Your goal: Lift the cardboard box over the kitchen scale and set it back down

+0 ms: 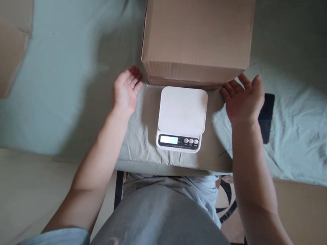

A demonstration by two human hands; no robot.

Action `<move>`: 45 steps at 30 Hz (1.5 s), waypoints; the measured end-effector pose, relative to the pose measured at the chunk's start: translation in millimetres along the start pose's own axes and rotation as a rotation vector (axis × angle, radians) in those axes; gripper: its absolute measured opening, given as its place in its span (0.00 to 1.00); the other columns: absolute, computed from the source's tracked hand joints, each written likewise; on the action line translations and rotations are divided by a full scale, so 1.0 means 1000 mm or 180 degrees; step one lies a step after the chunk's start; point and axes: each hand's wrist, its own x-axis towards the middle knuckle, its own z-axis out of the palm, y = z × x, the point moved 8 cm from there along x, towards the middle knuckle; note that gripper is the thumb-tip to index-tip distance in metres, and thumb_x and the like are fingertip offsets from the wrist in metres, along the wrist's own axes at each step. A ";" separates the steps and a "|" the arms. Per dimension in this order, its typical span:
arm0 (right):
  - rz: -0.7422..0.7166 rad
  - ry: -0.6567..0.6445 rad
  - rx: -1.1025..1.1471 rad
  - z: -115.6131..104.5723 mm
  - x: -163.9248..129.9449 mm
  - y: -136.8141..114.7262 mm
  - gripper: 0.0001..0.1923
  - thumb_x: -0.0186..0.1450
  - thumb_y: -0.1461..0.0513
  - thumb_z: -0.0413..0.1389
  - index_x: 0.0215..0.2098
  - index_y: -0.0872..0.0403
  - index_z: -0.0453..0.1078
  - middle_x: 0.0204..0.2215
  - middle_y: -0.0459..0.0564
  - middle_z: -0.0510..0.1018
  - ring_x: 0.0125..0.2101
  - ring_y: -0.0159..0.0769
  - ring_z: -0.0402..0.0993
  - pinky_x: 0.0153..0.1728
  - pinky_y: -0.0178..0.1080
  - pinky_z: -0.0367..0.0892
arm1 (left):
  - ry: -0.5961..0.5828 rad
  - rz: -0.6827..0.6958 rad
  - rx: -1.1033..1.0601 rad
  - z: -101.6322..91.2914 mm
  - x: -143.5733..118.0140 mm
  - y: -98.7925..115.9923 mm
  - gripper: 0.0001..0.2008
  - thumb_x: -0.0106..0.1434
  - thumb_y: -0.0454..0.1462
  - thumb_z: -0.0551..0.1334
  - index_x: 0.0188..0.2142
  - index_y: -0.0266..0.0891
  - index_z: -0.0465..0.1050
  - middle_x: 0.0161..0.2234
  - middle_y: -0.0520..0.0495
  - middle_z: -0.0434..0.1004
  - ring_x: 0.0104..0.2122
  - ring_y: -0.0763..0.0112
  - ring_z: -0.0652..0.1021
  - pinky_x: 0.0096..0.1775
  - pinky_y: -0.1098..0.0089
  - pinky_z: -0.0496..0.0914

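Note:
A closed brown cardboard box (198,34) stands on a pale green sheet (70,72) straight ahead. In front of it sits a small white digital scale (181,118) with a lit display and nothing on its platform. My left hand (126,90) is open at the box's lower left corner, fingertips near the box. My right hand (244,99) is open at the lower right corner, fingers spread and close to the box. Neither hand grips anything.
Another piece of brown cardboard (6,36) lies at the far left. A dark flat object (267,116) shows behind my right hand. The covered surface ends at a front edge (174,165), with a patterned floor (230,208) below by my legs.

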 end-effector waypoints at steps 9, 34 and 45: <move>-0.0320 -0.0075 -0.0006 0.077 -0.025 -0.064 0.34 0.53 0.35 0.47 0.45 0.49 0.65 0.51 0.52 0.75 0.52 0.44 0.71 0.53 0.51 0.68 | -0.0580 0.0357 0.0235 0.055 -0.014 0.022 0.21 0.59 0.59 0.56 0.42 0.51 0.74 0.55 0.52 0.74 0.63 0.54 0.64 0.64 0.45 0.57; -0.0362 0.0562 -0.0231 0.059 -0.161 -0.088 0.17 0.58 0.49 0.59 0.43 0.47 0.74 0.33 0.45 0.74 0.34 0.34 0.72 0.39 0.41 0.72 | -0.0600 0.0850 0.0485 0.037 -0.187 0.045 0.15 0.63 0.48 0.57 0.47 0.52 0.72 0.58 0.50 0.69 0.62 0.57 0.65 0.61 0.54 0.62; -0.0273 0.0652 0.0124 0.048 -0.159 -0.077 0.25 0.65 0.44 0.44 0.48 0.46 0.72 0.48 0.48 0.77 0.51 0.44 0.74 0.53 0.56 0.69 | -0.0219 0.0739 0.0157 0.019 -0.176 0.033 0.17 0.62 0.54 0.54 0.38 0.53 0.77 0.53 0.53 0.75 0.60 0.56 0.68 0.57 0.54 0.67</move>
